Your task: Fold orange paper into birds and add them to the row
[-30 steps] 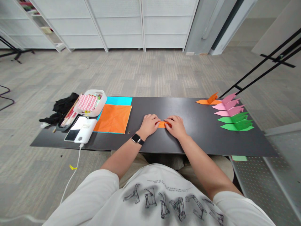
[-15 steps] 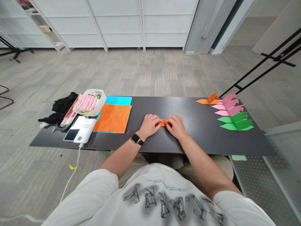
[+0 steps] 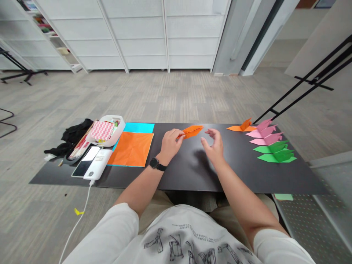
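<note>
My left hand (image 3: 171, 143), with a black watch at its wrist, pinches one end of a folded orange paper (image 3: 193, 131) above the middle of the dark table (image 3: 192, 172). The paper is long and pointed, its free tip toward the right. Just right of that tip, my right hand (image 3: 215, 146) is raised with thumb and fingers apart and nothing between them. A stack of flat orange sheets (image 3: 133, 148) lies left of my left hand, with a blue sheet (image 3: 139, 127) showing behind it.
At the right stand an orange folded bird (image 3: 244, 126), pink ones (image 3: 265, 134) and green ones (image 3: 276, 152). Toward the left edge are a white basket (image 3: 120, 129), a white power bank (image 3: 97, 164) with a cable, a phone (image 3: 83, 165) and black cloth (image 3: 75, 132).
The orange paper has been lifted and turned, now held by my left hand only. My right hand has let go of it and opened. The camera view has tilted up slightly.
</note>
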A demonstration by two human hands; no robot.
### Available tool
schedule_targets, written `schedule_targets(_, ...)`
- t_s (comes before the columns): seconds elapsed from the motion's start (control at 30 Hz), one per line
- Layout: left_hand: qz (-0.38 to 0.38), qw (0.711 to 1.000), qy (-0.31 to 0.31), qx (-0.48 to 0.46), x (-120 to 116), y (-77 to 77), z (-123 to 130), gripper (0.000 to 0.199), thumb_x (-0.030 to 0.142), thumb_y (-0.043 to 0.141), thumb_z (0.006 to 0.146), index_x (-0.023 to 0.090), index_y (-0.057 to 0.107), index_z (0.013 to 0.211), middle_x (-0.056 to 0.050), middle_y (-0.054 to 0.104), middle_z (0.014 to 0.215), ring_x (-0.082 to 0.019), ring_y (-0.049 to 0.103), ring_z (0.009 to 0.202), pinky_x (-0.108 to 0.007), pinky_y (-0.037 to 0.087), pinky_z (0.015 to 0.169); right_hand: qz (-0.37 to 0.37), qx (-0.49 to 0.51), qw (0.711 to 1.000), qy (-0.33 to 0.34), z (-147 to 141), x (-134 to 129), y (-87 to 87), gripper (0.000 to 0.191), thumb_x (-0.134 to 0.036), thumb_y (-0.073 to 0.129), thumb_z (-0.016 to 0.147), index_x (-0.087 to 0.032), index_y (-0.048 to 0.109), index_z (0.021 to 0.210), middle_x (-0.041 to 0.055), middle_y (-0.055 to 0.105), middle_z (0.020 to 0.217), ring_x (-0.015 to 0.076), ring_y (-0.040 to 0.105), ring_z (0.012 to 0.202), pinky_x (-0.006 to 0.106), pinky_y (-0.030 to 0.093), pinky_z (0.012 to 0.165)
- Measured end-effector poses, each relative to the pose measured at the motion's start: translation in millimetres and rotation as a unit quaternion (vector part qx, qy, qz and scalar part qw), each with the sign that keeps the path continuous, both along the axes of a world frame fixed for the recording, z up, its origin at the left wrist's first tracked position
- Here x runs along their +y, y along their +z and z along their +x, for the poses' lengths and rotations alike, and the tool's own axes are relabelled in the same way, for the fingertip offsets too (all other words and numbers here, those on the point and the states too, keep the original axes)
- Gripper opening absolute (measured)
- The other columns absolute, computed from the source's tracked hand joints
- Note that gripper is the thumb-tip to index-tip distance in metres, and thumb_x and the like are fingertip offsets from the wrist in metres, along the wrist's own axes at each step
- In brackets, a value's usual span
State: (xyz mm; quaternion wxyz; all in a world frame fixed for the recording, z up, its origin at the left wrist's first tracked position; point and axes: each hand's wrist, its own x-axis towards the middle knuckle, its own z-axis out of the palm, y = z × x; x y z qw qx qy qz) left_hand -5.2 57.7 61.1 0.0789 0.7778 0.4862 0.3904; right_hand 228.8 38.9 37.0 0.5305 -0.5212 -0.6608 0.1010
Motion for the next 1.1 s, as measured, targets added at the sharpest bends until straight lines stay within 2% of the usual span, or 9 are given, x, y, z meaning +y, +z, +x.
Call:
schedule_targets(0.07, 0.018, 0.999, 0.006, -0.043, 12, 5.3, 7, 0.015, 0.028, 0.056, 0.109, 0.022, 0.069, 0.107, -0.008, 0.078, 0.117, -0.022, 0.072, 0.112, -0.037, 0.054, 0.101, 0.01, 0.01, 0.999, 0.032, -12, 16, 6.6, 0.05, -0.043, 0.07, 0.097, -0.025, 0.054, 0.14, 0.0143, 0.072, 0.124, 0.0303, 0.069, 0.119, 0.05, 0.055, 0.107)
schedule_targets(0.13, 0.037, 0.995, 0.009, -0.096, 21, 2.7, 16, 0.011, 0.026, 0.059, 0.107, 0.022, 0.069, 0.107, -0.007, 0.078, 0.119, -0.021, 0.073, 0.113, -0.037, 0.056, 0.102, 0.036, 0.013, 0.998, 0.052, -27, 31, 8.4, 0.048, -0.041, 0.073, 0.095, -0.025, 0.057, 0.137, 0.0131, 0.073, 0.123, 0.0292, 0.07, 0.117, 0.049, 0.056, 0.106)
schedule_targets(0.23, 0.067, 0.98, 0.009, -0.189, 31, -14.3, 24, 0.008, 0.018, 0.068, 0.098, 0.023, 0.071, 0.104, -0.006, 0.08, 0.114, -0.02, 0.075, 0.108, -0.036, 0.058, 0.101, 0.063, 0.015, 0.996, 0.059, -45, 44, -0.2, 0.048, -0.035, 0.075, 0.093, -0.027, 0.059, 0.137, 0.0113, 0.073, 0.123, 0.0284, 0.07, 0.115, 0.05, 0.057, 0.104)
schedule_targets(0.33, 0.06, 0.969, -0.015, -0.238, 36, -35.5, 25, 0.01, 0.016, 0.072, 0.092, 0.022, 0.071, 0.1, -0.006, 0.08, 0.113, -0.02, 0.076, 0.107, -0.036, 0.06, 0.099, 0.057, 0.0, 0.996, 0.068, -52, 45, -16.6, 0.038, -0.028, 0.069, 0.096, -0.028, 0.063, 0.134, 0.0096, 0.075, 0.12, 0.0278, 0.071, 0.113, 0.05, 0.058, 0.103)
schedule_targets(0.47, 0.027, 0.969, -0.031, -0.245, 40, -49.0, 22, 0.012, 0.016, 0.071, 0.092, 0.022, 0.072, 0.102, -0.005, 0.08, 0.11, -0.019, 0.077, 0.104, -0.035, 0.061, 0.097, 0.04, -0.01, 0.996, 0.084, -49, 42, -30.9, 0.037, -0.028, 0.067, 0.098, -0.028, 0.065, 0.135, 0.0097, 0.076, 0.121, 0.028, 0.072, 0.113, 0.05, 0.059, 0.102)
schedule_targets(0.6, 0.023, 0.969, -0.036, -0.245, 44, -49.4, 23, 0.013, 0.017, 0.071, 0.092, 0.022, 0.073, 0.104, -0.006, 0.08, 0.113, -0.02, 0.076, 0.106, -0.036, 0.061, 0.098, 0.043, -0.019, 0.997, 0.064, -45, 46, -31.1, 0.031, -0.03, 0.068, 0.099, -0.028, 0.071, 0.13, 0.0094, 0.079, 0.12, 0.0281, 0.074, 0.112, 0.05, 0.06, 0.101)
schedule_targets(0.83, 0.016, 0.966, -0.053, -0.253, 48, -54.5, 26, 0.015, 0.019, 0.073, 0.093, 0.021, 0.074, 0.108, -0.007, 0.08, 0.112, -0.02, 0.076, 0.105, -0.038, 0.061, 0.099, 0.071, -0.021, 0.994, 0.082, -41, 51, -32.8, 0.028, -0.024, 0.062, 0.103, -0.031, 0.079, 0.124, 0.0068, 0.08, 0.118, 0.0247, 0.074, 0.108, 0.047, 0.059, 0.099)
schedule_targets(1.1, -0.009, 0.966, -0.045, -0.254, 48, -54.0, 27, 0.018, 0.018, 0.073, 0.094, 0.022, 0.076, 0.111, -0.007, 0.081, 0.115, -0.022, 0.076, 0.107, -0.041, 0.061, 0.101, 0.079, -0.019, 0.993, 0.082, -44, 51, -37.7, 0.038, -0.027, 0.066, 0.101, -0.033, 0.075, 0.138, 0.0094, 0.075, 0.117, 0.0261, 0.072, 0.108, 0.049, 0.061, 0.098)
